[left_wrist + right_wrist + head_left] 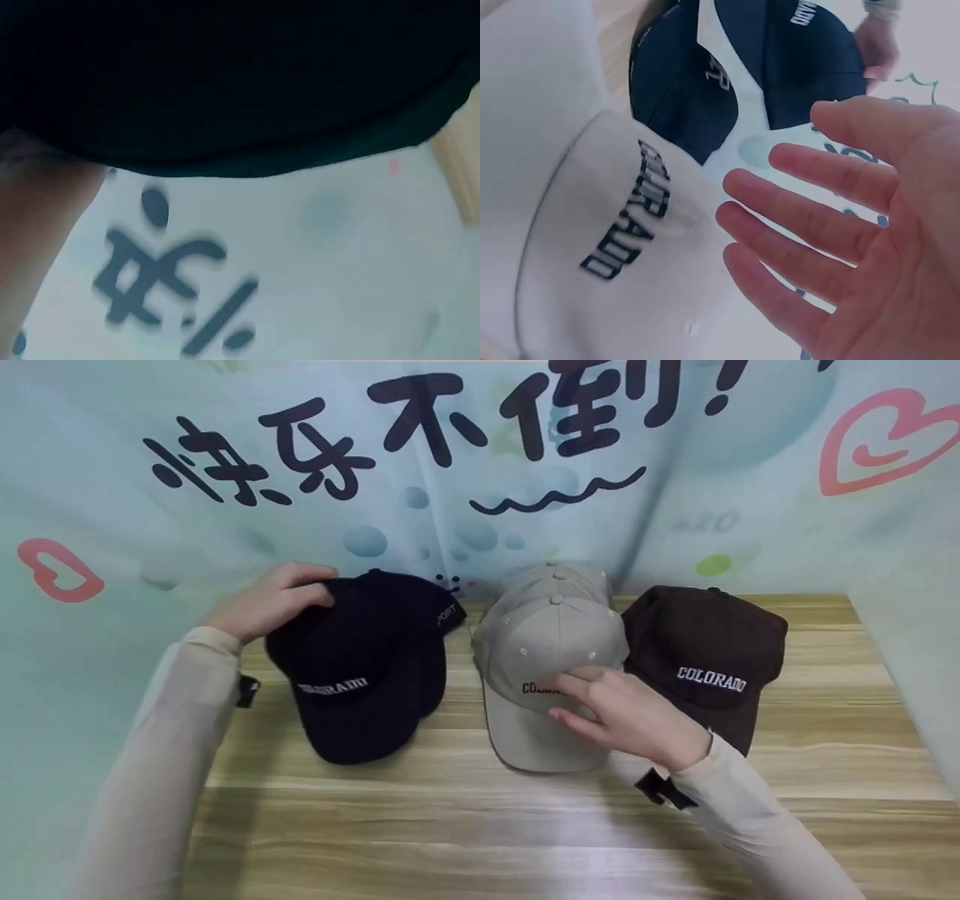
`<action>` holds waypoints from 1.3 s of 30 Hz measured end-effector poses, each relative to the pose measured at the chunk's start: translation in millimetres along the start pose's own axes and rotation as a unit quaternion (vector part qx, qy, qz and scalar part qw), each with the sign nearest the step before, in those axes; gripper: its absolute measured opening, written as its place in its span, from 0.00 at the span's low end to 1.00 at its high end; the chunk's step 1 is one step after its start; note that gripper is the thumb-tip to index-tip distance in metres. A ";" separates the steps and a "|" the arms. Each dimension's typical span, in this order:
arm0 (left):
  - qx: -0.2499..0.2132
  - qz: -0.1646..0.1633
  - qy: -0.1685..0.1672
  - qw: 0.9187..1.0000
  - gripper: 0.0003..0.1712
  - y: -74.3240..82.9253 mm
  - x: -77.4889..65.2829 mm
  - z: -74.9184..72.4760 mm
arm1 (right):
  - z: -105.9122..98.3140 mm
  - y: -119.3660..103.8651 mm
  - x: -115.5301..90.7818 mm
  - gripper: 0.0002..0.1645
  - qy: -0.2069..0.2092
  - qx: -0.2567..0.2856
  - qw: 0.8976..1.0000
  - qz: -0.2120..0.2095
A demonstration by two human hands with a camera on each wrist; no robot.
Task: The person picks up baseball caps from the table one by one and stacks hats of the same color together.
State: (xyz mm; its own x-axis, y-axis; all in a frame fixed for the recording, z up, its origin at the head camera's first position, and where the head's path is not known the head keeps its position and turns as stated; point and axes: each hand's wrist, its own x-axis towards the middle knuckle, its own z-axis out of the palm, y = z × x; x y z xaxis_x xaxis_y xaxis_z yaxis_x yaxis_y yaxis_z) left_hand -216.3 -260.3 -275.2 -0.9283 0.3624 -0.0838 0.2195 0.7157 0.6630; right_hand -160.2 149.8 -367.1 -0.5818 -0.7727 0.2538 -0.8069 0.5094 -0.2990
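My left hand (274, 598) grips the back left of a navy cap (345, 652) with COLORADO lettering. This cap overlaps a second navy cap (441, 613), whose side lettering ends in PORT. In the right wrist view, a pale gap shows between the held cap (810, 67) and the other navy cap (682, 82). The held cap's dark cloth (247, 82) fills the top of the left wrist view and hides the left fingertips. My right hand (626, 712) hovers at the front of a beige cap (525, 637), fingers extended and apart, covering part of its lettering.
Another beige cap (570, 574) is stacked behind the front one. To the right lies a dark brown COLORADO cap (712, 645). All stand on a wood-grain table (450, 840). A printed backdrop cloth (300, 532) with black characters rises behind and at the sides.
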 end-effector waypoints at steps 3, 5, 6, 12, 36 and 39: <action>-0.002 -0.006 -0.009 1.000 0.16 -5.9 16.1 12.7 | 2.4 3.1 -6.9 0.19 -0.012 0.013 1.000 0.008; 0.019 0.005 -0.009 1.000 0.15 -12.9 23.7 19.4 | 4.4 5.1 -10.1 0.19 -0.017 0.022 1.000 0.011; 0.035 0.006 -0.005 0.999 0.15 -17.3 26.4 22.3 | 5.3 6.1 -11.6 0.19 -0.017 0.027 0.999 0.013; 0.125 -0.021 0.025 0.992 0.21 -39.4 24.4 37.4 | 10.1 12.4 -23.1 0.18 -0.010 0.054 0.998 0.022; 0.097 -0.081 0.009 0.992 0.52 -60.2 4.7 96.8 | 19.3 30.7 -57.1 0.19 -0.004 0.074 0.994 0.076; 0.100 -0.082 0.013 0.992 0.51 -58.5 3.6 99.1 | 14.9 34.1 -56.0 0.19 0.014 0.056 0.994 0.091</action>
State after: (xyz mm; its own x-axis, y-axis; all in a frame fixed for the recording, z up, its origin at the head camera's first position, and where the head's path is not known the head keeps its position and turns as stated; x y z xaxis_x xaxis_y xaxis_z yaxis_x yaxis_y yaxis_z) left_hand -202.7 -241.7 -388.0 -0.9635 0.2174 -0.1563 0.1181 0.8689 0.4807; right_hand -153.6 204.9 -405.1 -0.7207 -0.6600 0.2123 -0.6731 0.5928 -0.4422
